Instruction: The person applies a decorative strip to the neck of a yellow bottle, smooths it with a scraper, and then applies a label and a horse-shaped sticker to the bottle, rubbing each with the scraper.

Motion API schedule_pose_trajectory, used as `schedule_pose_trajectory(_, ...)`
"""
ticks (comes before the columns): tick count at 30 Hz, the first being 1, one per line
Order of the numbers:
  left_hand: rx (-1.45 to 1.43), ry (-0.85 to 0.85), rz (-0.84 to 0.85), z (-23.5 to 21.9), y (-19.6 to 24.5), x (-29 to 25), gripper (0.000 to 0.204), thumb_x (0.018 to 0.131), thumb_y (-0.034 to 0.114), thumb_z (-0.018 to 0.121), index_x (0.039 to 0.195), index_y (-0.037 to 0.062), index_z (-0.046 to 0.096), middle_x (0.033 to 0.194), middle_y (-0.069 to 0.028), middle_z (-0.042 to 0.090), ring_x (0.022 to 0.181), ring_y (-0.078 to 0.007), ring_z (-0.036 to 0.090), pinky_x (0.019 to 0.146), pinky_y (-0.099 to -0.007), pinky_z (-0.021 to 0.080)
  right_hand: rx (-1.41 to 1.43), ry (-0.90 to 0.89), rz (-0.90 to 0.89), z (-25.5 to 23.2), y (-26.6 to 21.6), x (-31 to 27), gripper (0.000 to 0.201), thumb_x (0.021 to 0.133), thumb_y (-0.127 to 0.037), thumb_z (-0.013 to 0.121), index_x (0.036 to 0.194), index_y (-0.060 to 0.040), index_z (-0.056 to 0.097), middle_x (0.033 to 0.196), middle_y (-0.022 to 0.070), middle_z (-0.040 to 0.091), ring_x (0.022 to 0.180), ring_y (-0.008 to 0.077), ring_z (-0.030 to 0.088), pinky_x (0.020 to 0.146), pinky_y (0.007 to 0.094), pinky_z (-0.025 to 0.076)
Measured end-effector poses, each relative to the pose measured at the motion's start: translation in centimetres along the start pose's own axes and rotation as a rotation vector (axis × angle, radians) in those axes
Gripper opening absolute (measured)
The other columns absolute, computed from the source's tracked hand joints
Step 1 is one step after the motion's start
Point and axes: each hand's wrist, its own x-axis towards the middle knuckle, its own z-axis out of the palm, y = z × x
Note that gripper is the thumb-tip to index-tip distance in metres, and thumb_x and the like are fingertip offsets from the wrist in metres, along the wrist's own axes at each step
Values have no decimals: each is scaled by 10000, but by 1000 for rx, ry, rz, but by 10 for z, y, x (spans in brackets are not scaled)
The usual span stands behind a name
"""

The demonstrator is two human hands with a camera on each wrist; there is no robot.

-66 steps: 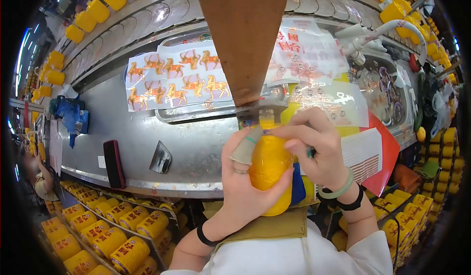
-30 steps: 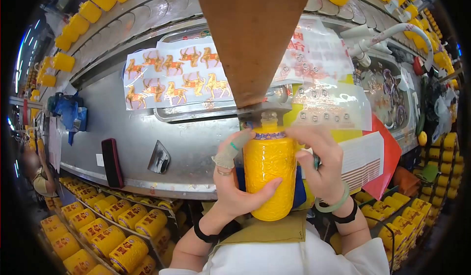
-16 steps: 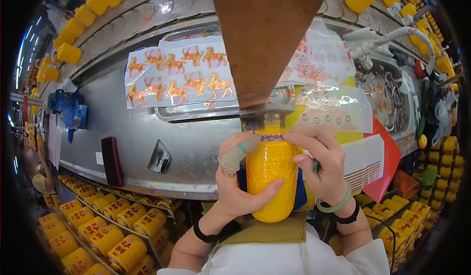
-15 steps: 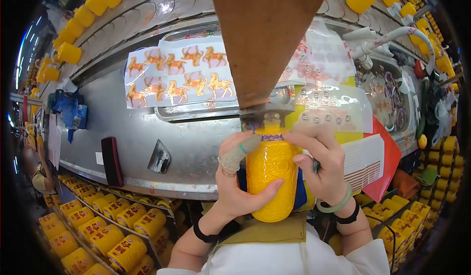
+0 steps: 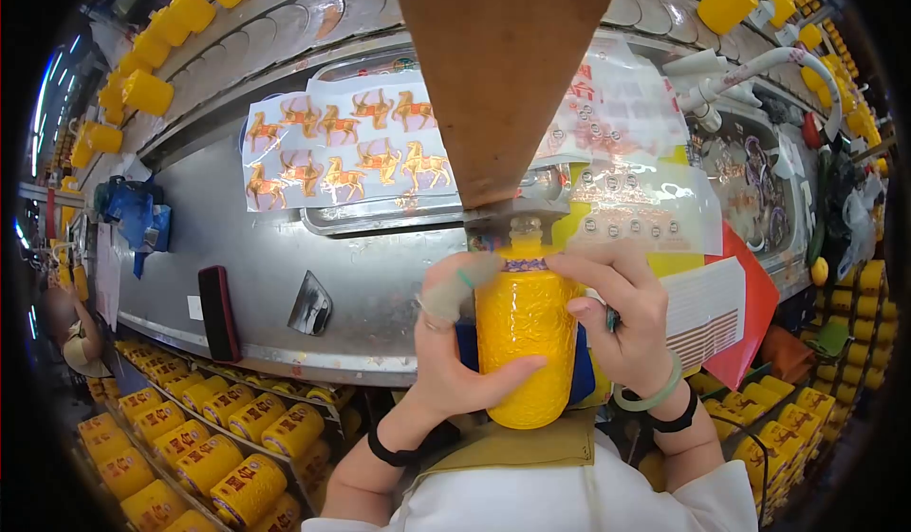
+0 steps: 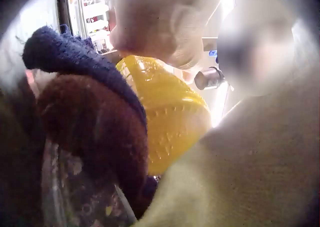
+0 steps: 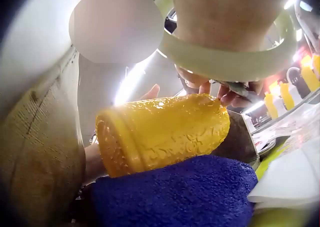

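A yellow embossed bottle (image 5: 527,342) with a blue patterned neck band stands upright in front of my chest. My left hand (image 5: 446,342) grips its body, thumb across the front, and a covered forefinger lies at the neck band. My right hand (image 5: 607,304) curls round the bottle's shoulder, fingertips at the band, with a small dark tool (image 5: 610,319) tucked in it. A blue towel (image 5: 581,373) lies behind and under the bottle. The left wrist view shows the bottle (image 6: 170,122) beside the towel (image 6: 85,67). The right wrist view shows the bottle (image 7: 160,132) lying on the towel (image 7: 175,192).
A steel bench (image 5: 285,257) carries sheets of golden horse decals (image 5: 342,152), clear printed sheets (image 5: 626,200), a black phone (image 5: 218,314) and a scraper (image 5: 310,304). Yellow bottles (image 5: 152,91) ride a curved conveyor behind. Crates of bottles (image 5: 190,437) stand lower left. A brown wedge (image 5: 503,67) hides the top centre.
The bottle, tilted 2.2 s ago, now stands upright and a little higher. My left forefinger has slid along the neck band and is blurred. The right hand keeps its hold.
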Motion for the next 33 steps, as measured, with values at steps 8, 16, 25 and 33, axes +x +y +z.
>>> schedule_pose_trajectory(8,-535,-56,-280,-9,-8,23,694,1068,602,409,1263,-35,605,1347,-144,471,1286,-216,468,1129,-391,341,7,-2,0,-1,0,0,307,893,-104,749,1193,-36,749,1052,158,657,895,308,610,784,390,510)
schedule_pose_trajectory(16,61,-350,-124,-14,9,37,812,1050,672,294,1321,-25,609,1387,-194,395,1303,-316,369,1146,-456,289,84,38,98,-1,-2,-3,335,951,-146,692,1260,-13,685,1063,160,644,868,289,583,781,377,497)
schedule_pose_trajectory(25,197,-87,-30,-58,14,2,729,1014,600,477,1365,-25,608,1359,-195,513,1226,-320,500,1064,-446,406,133,-34,284,-24,5,-51,396,982,-264,675,1281,-7,643,1078,143,638,824,252,534,764,351,464)
schedule_pose_trajectory(33,1107,-498,592,-142,28,8,529,877,485,799,1153,40,724,1251,-113,683,1040,-299,670,803,-433,597,207,-8,294,-15,2,-61,409,991,-300,675,1272,-4,646,1027,128,628,806,247,523,762,349,462)
